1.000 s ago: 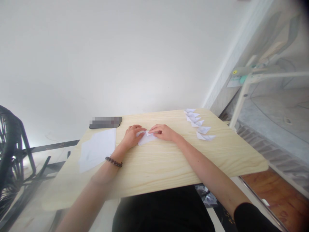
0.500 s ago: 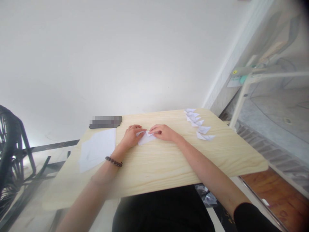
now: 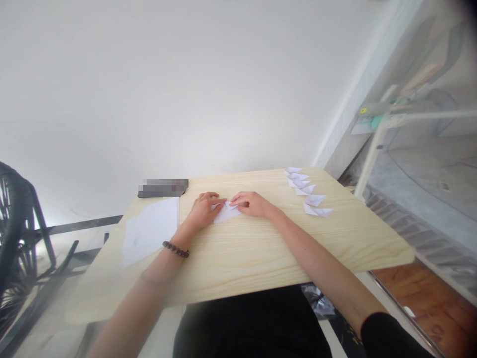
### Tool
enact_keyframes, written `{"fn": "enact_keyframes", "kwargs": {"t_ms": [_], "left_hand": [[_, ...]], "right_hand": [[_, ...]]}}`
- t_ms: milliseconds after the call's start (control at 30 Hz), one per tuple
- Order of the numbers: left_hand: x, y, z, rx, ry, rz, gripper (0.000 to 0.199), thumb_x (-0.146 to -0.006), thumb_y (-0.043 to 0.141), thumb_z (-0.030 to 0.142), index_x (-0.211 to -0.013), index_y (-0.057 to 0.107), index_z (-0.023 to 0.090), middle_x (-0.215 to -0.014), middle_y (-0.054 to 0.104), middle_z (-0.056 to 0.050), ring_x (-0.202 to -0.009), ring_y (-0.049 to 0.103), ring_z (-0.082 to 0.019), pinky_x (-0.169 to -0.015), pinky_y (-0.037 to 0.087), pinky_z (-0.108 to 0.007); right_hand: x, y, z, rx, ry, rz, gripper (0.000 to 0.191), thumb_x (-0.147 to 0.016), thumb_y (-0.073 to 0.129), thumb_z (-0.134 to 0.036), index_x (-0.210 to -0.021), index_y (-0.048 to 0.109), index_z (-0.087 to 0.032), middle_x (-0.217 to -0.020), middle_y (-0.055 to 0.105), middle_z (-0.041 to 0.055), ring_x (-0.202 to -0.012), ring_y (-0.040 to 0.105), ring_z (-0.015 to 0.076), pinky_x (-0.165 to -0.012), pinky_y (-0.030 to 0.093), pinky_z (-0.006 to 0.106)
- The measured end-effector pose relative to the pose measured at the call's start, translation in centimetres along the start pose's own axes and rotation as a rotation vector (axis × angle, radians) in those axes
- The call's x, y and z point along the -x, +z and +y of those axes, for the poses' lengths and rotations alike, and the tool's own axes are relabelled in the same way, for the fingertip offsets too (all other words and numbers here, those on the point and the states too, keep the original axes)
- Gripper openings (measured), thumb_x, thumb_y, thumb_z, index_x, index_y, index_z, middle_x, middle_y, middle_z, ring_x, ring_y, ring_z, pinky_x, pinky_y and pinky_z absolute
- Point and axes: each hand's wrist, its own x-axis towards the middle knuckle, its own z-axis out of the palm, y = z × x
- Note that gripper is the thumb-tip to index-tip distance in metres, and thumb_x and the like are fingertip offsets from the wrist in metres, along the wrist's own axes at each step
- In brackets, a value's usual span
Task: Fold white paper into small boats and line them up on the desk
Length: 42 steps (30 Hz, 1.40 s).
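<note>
Little differs from a second ago; both hands and the paper keep nearly the same places, and only the small fold at the right fingertips shows a slightly slimmer outline; the left hand (image 3: 203, 210) rests at the left end of the folded paper (image 3: 224, 216), thumb and forefinger apart with paper showing between them, though I cannot tell whether they grip it; the right hand (image 3: 254, 204) has thumb and forefinger tips together, clamped on the fold at the far edge; the paper is white, lies at the far middle of the wooden table (image 3: 238, 263) and narrows to a point on its near side; loose white sheets (image 3: 151, 228) lie to the left; small folded paper pieces (image 3: 317, 212) form a row at the far right.
</note>
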Motion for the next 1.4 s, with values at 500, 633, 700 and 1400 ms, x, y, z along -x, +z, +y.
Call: {"fn": "enact_keyframes", "kwargs": {"t_ms": [500, 633, 700, 1400], "left_hand": [[0.0, 0.1, -0.2, -0.006, 0.029, 0.011, 0.032, -0.082, 0.039, 0.037, -0.107, 0.057, 0.031, -0.108, 0.051, -0.005, -0.102, 0.045, -0.022, -0.090, 0.033, -0.039], [0.1, 0.1, -0.1, -0.008, 0.027, 0.013, 0.033, -0.082, 0.038, 0.037, -0.108, 0.057, 0.029, -0.108, 0.051, -0.005, -0.102, 0.045, -0.022, -0.090, 0.033, -0.039], [0.1, 0.1, 0.0, -0.008, 0.027, 0.015, 0.033, -0.082, 0.038, 0.037, -0.108, 0.057, 0.029, -0.108, 0.051, -0.006, -0.102, 0.045, -0.023, -0.090, 0.033, -0.039], [0.0, -1.3, 1.6, 0.676, -0.196, -0.034, 0.041, -0.075, 0.045, 0.048, -0.089, 0.060, 0.013, -0.075, 0.062, -0.005, -0.061, 0.053, -0.014, -0.051, 0.039, -0.022]], "right_hand": [[-0.1, 0.0, 0.0, -0.023, 0.006, 0.012, 0.031, -0.072, 0.048, -0.010, -0.096, 0.065, -0.022, -0.101, 0.059, 0.0014, -0.055, 0.043, 0.0040, -0.057, 0.037, 0.019], [-0.1, 0.0, 0.0, -0.024, 0.012, 0.018, 0.031, -0.072, 0.049, -0.011, -0.096, 0.064, -0.023, -0.100, 0.060, 0.0012, -0.054, 0.043, 0.0039, -0.057, 0.037, 0.019], [0.0, 0.0, 0.0, -0.025, 0.013, 0.023, 0.031, -0.072, 0.049, -0.011, -0.096, 0.065, -0.023, -0.099, 0.060, 0.0012, -0.054, 0.042, 0.0039, -0.058, 0.037, 0.019], [-0.5, 0.5, -0.9, -0.104, 0.078, 0.228, 0.026, -0.075, 0.051, -0.025, -0.096, 0.064, -0.018, -0.086, 0.065, 0.0030, -0.060, 0.051, 0.0081, -0.056, 0.039, 0.019]]}}
